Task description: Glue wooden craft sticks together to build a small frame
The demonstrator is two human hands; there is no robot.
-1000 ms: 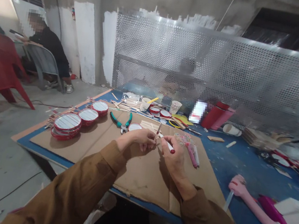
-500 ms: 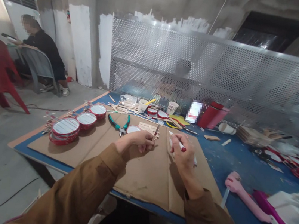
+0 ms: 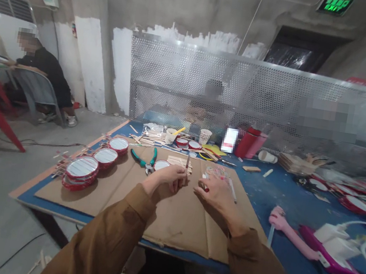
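My left hand [image 3: 172,179] is closed around a narrow wooden stick [image 3: 188,162], which stands upright from the fingers and looks dark reddish. My right hand [image 3: 217,193] is curled low over the cardboard sheet [image 3: 185,230], just right of the left. Between its fingers shows part of a white and red marker pen [image 3: 206,188], mostly hidden. Behind the left hand are a pile of pale wooden sticks [image 3: 179,160], a small round red-rimmed drum [image 3: 161,165] and teal-handled pliers [image 3: 144,161]. Beyond the right hand lie a clear bag of small coloured bits [image 3: 218,171] and a white pen [image 3: 232,191].
Several red-rimmed drums [image 3: 82,167] stand at the left, some stacked. Cups [image 3: 205,136], a lit phone [image 3: 229,139] and a red bottle [image 3: 247,141] line the back. A pink glue gun [image 3: 293,233] and a purple power strip [image 3: 327,257] lie right. A person [image 3: 46,64] sits far left.
My right hand has come down and left with the marker pen, uncovering the clear bag behind it. My left hand keeps the stick upright. The head view has tilted up and shifted right.
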